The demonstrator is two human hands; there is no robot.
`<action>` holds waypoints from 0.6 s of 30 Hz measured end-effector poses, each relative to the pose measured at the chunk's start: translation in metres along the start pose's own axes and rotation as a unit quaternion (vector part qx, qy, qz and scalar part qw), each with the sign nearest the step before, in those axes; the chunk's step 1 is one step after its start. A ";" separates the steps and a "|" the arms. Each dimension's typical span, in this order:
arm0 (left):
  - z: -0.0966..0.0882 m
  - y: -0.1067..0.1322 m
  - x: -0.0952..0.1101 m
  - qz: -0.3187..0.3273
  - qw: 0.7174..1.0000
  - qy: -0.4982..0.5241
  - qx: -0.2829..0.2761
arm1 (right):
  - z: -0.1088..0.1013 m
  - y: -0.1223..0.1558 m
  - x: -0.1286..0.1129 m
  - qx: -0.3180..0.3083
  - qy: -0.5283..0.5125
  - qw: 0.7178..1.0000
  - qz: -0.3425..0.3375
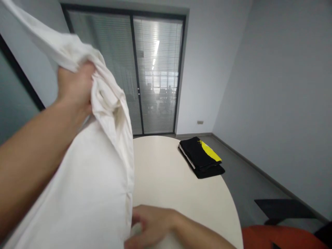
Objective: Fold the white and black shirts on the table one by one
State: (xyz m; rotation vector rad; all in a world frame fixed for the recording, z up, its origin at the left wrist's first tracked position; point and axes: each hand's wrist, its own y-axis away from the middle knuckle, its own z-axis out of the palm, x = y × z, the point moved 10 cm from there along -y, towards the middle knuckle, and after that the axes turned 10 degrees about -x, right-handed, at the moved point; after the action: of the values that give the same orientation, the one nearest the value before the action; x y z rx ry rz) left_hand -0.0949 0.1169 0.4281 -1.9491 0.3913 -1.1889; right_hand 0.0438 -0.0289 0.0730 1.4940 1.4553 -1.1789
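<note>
left hand [75, 84] clenches the white cloth [95, 180]; its length hangs below, right hand [153, 223] by its edge, grip unclear.

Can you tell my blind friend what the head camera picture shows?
A left hand holds up a white cloth; the right hand is low by its edge. A folded black-and-yellow cloth lies on a round table.

No readable text, apparently.
</note>
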 end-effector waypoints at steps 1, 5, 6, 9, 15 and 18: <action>0.007 0.015 -0.021 -0.034 0.999 0.027 0.008 | -0.027 0.021 0.009 0.053 0.043 0.997 0.042; 0.089 0.126 -0.133 -0.200 0.954 0.061 -0.216 | -0.167 0.165 0.023 0.405 0.327 0.798 0.305; 0.103 0.163 -0.159 -0.226 0.940 0.051 -0.249 | -0.188 0.203 0.017 0.466 0.396 0.700 0.369; 0.128 0.278 -0.222 -0.289 0.886 -0.121 -0.342 | -0.219 0.275 0.020 0.493 0.466 0.515 0.523; 0.139 0.369 -0.222 -0.099 0.871 -0.298 -0.379 | -0.240 0.301 0.022 0.443 0.373 0.545 0.606; 0.134 0.365 -0.216 -0.078 0.881 -0.290 -0.366 | -0.248 0.293 -0.028 0.505 0.360 0.561 0.548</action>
State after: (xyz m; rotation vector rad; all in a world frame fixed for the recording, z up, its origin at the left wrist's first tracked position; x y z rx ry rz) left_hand -0.0404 0.0828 -0.0123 -2.9147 0.3943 -0.4951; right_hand 0.3651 0.1675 0.1494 3.1785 -0.3288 -0.4324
